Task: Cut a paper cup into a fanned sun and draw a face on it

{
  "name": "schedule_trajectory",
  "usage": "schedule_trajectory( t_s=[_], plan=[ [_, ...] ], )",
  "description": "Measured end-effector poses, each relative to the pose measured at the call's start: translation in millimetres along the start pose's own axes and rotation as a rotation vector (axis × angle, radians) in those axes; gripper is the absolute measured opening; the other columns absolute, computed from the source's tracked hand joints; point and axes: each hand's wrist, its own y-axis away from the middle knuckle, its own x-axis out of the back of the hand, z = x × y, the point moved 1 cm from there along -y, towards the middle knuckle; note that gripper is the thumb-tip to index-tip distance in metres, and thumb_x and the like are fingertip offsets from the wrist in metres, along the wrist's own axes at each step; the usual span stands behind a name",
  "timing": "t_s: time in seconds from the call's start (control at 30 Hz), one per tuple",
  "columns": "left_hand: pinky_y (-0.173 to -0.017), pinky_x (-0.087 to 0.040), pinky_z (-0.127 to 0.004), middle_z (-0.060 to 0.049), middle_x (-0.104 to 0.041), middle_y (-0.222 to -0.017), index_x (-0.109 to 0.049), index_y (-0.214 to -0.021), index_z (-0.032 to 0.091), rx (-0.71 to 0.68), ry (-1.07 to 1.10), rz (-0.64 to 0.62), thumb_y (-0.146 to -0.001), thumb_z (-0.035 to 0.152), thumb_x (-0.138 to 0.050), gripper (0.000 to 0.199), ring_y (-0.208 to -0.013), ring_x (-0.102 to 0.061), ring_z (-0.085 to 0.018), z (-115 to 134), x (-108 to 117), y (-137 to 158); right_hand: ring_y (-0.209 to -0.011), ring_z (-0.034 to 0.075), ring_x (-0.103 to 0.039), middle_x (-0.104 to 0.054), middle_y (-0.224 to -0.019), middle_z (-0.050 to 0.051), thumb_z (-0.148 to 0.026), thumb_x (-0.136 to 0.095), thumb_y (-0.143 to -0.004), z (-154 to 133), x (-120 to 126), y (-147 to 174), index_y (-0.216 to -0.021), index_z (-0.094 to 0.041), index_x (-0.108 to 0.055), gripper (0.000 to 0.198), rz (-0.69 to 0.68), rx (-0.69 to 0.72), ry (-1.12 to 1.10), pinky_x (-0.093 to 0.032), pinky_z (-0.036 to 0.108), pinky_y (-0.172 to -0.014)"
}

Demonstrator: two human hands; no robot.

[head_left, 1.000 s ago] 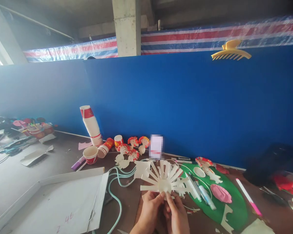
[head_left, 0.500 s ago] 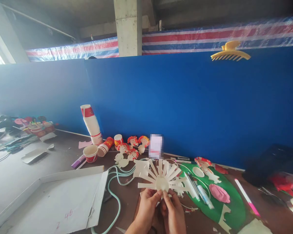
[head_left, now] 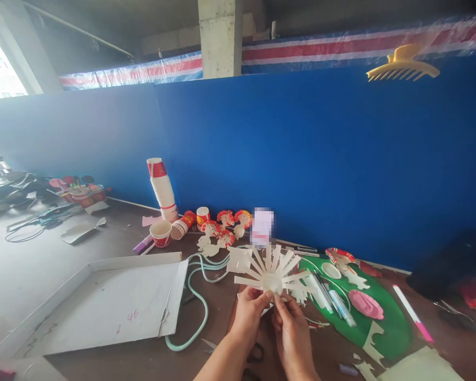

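A white paper cup cut into strips is spread flat like a sunburst, its round base in the middle and the strips fanning out. My left hand pinches its lower edge between thumb and fingers. Close beside it, my right hand grips the same edge, thumb on the near face. Beneath my wrists lies a pair of scissors, dark handles partly covered by my left arm. Behind the fanned strips, a white paper piece lies on the table.
To the left sits a shallow white box lid beside a pale green cable. Behind stand stacked paper cups and several red-rimmed paper figures. Rightward, a green sheet carries markers and a pink paper piece.
The head view has turned slightly left and down, so everything sits further right and higher in the picture. Both hands keep their hold on the cut cup.
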Motion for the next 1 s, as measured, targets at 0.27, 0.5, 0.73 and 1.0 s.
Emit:
schedule_trajectory(
  t_s=[0.27, 0.5, 0.73, 1.0],
  plan=[
    [-0.053, -0.034, -0.022, 0.001, -0.053, -0.056, -0.060, -0.067, 0.012, 0.060, 0.036, -0.005, -0.051, 0.041, -0.085, 0.042, -0.051, -0.044, -0.008, -4.4, 2.9, -1.3, -0.042, 0.004, -0.026, -0.033, -0.047, -0.013, -0.035, -0.081, -0.062, 0.7, 1.6, -0.3, -0.099, -0.021, -0.058, 0.046, 0.006, -0.139, -0.143, -0.020, 0.017, -0.041],
    [-0.056, -0.037, -0.023, -0.002, -0.060, -0.063, -0.064, -0.074, 0.009, 0.134, 0.081, -0.061, -0.055, 0.034, -0.084, 0.037, -0.054, -0.051, -0.009, -3.3, 3.8, -2.6, -0.041, 0.003, -0.027, -0.035, -0.048, -0.013, -0.034, -0.080, -0.064, -9.8, -4.2, 0.9, -0.085, -0.020, -0.058, 0.034, -0.044, -0.178, -0.198, -0.022, 0.014, -0.039],
    [-0.059, -0.041, -0.022, -0.007, -0.065, -0.079, -0.067, -0.086, 0.009, 0.221, 0.172, -0.090, -0.057, 0.031, -0.085, 0.040, -0.063, -0.056, -0.010, 4.2, 0.8, 2.9, -0.044, 0.003, -0.029, -0.035, -0.050, -0.011, -0.033, -0.082, -0.060, -9.8, 0.5, -3.7, -0.072, -0.018, -0.057, 0.032, -0.031, -0.173, -0.221, -0.024, 0.015, -0.039],
    [-0.056, -0.044, -0.026, -0.009, -0.065, -0.072, -0.068, -0.082, 0.005, 0.246, 0.236, -0.106, -0.059, 0.030, -0.083, 0.038, -0.060, -0.058, -0.015, 1.6, -0.4, 2.9, -0.043, 0.003, -0.027, -0.033, -0.047, -0.011, -0.035, -0.084, -0.058, -10.2, -3.6, 1.8, -0.061, -0.016, -0.053, 0.036, -0.071, -0.185, -0.170, -0.021, 0.017, -0.040]
  ],
)
